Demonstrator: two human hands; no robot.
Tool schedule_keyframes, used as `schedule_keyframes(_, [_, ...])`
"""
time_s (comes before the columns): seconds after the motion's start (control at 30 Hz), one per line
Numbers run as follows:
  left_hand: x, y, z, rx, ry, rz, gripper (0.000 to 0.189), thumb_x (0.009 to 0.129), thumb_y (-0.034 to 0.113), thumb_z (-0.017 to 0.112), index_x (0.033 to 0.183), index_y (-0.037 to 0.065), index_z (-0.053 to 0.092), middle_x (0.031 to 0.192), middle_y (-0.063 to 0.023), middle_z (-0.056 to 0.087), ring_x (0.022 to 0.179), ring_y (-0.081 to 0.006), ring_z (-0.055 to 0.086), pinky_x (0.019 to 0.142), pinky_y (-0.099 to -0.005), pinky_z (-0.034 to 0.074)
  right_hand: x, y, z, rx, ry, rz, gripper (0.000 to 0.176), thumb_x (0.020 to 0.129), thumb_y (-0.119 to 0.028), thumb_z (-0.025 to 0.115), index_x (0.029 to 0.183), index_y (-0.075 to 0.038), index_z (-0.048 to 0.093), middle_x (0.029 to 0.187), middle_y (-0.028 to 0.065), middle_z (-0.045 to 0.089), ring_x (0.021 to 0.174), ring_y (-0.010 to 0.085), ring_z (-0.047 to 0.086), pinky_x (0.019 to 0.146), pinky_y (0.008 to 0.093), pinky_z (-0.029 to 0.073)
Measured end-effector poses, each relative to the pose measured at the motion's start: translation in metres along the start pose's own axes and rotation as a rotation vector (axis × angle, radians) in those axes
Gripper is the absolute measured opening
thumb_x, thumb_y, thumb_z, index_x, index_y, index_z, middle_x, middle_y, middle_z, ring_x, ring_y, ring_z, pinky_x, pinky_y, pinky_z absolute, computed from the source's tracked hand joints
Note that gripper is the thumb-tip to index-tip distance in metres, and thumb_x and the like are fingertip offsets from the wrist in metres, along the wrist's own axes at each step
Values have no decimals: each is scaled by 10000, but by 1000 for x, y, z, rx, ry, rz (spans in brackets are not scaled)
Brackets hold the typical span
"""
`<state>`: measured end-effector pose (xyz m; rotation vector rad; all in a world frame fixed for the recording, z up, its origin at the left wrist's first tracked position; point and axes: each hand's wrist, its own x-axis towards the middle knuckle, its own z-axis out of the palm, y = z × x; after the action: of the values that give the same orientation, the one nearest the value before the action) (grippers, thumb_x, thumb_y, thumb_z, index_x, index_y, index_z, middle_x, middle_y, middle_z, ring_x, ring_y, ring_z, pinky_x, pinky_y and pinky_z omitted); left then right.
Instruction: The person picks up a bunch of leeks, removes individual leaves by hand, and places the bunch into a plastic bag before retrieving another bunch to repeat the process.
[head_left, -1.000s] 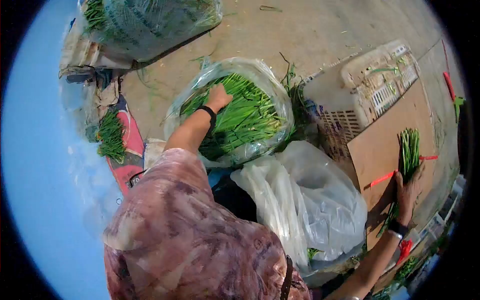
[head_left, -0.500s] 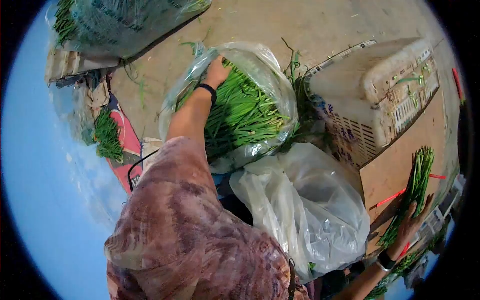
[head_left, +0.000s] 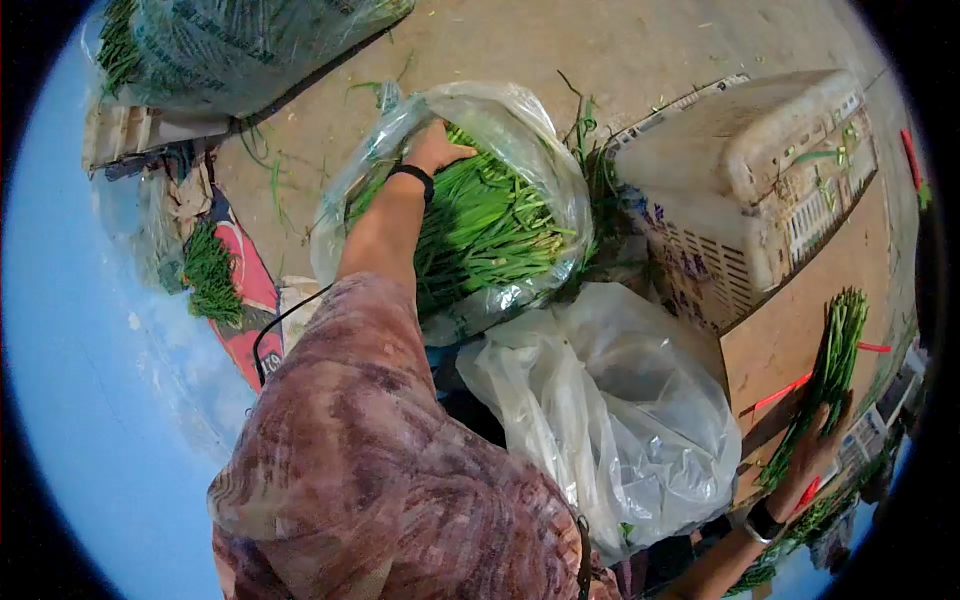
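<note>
My left hand (head_left: 437, 148) reaches into a clear plastic bag (head_left: 575, 190) packed with long, thin green stalks like garlic chives (head_left: 495, 215). Its thumb is stretched out over the stalks, while the other fingers are partly hidden among them near the bag's far left side. At the lower right, my right hand (head_left: 820, 440) lies against a bundle of similar green stalks (head_left: 840, 345), fingers extended and not wrapped round it. That bundle rests on brown cardboard (head_left: 790, 340), with red strips (head_left: 780, 393) beneath it.
A crumpled clear plastic bag (head_left: 650, 400) sits close to my body. Beyond it stands a dirty white plastic crate (head_left: 700, 180). Another filled bag (head_left: 250, 50) is at the upper left, and a small heap of greens (head_left: 212, 275) lies on red packaging (head_left: 240, 345).
My left hand has shifted slightly down in the bag, and its thumb now stretches out to the right. My right hand has moved slightly, staying by the bundle.
</note>
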<state>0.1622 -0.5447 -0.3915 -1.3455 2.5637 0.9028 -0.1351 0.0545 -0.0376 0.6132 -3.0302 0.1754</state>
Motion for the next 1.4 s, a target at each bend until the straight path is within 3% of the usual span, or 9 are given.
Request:
schedule_keyframes(0.13, [5,3,-1,136,-263,26,888,545,579,729,1170,-20,530,1183,-230,547,1166,-359,460,954,-417,375,-3,17,2,-39,-23,-1,468,919,-230,504,1316,-6,401,1258,195,502,1142,291,500,933,352,403])
schedule_keyframes(0.23, [-13,36,-17,283,-206,-59,896,517,658,689,1120,3,585,1149,-226,560,1131,-365,482,941,-418,379,-7,18,3,15,-68,83,466,936,-283,480,1319,-29,407,1321,150,461,1201,261,453,976,341,361])
schedule_keyframes(0.47, [-37,52,12,335,-58,125,689,574,456,793,959,-77,588,1065,-242,559,1037,-342,528,884,-396,436,-12,18,3,87,-64,77,455,936,-261,483,1311,-13,413,1311,170,466,1201,255,455,975,335,359])
schedule_keyframes(0.57, [-49,62,24,275,-10,-44,681,574,391,816,990,-73,541,1078,-249,543,1024,-354,527,856,-403,452,-14,20,2,23,-60,51,450,936,-245,481,1312,-7,410,1313,170,465,1206,254,451,982,338,352])
schedule_keyframes(0.87, [-74,70,48,216,378,-80,646,627,267,802,1096,-12,456,1047,-214,552,1012,-352,524,906,-424,399,-20,5,-3,97,-13,25,422,935,-196,475,1308,-6,415,1316,156,466,1218,250,441,989,341,349])
schedule_keyframes(0.97, [-76,77,41,279,215,-81,736,585,309,819,1153,1,468,1013,-224,587,937,-380,563,847,-435,442,-22,4,-7,92,0,25,412,933,-175,474,1302,0,418,1313,157,468,1213,252,446,990,343,350])
schedule_keyframes(1.07, [-72,87,21,214,77,-133,592,590,258,811,1067,34,541,1065,-212,564,1034,-331,522,893,-430,414,-26,7,-11,60,-1,-25,416,930,-171,479,1303,4,417,1311,158,470,1209,257,448,995,347,349])
schedule_keyframes(1.2, [-55,33,27,-31,235,139,699,571,264,808,1153,-8,532,1110,-189,585,1017,-318,569,903,-364,438,-30,7,-15,58,19,-79,402,932,-167,475,1291,8,428,1295,162,483,1196,254,462,989,339,357])
schedule_keyframes(1.4, [-64,10,2,-168,114,35,672,566,263,799,1117,-29,548,980,-195,634,931,-322,602,821,-379,466,-34,5,-24,2,44,-136,373,940,-155,459,1277,5,447,1281,154,499,1186,250,474,973,343,373])
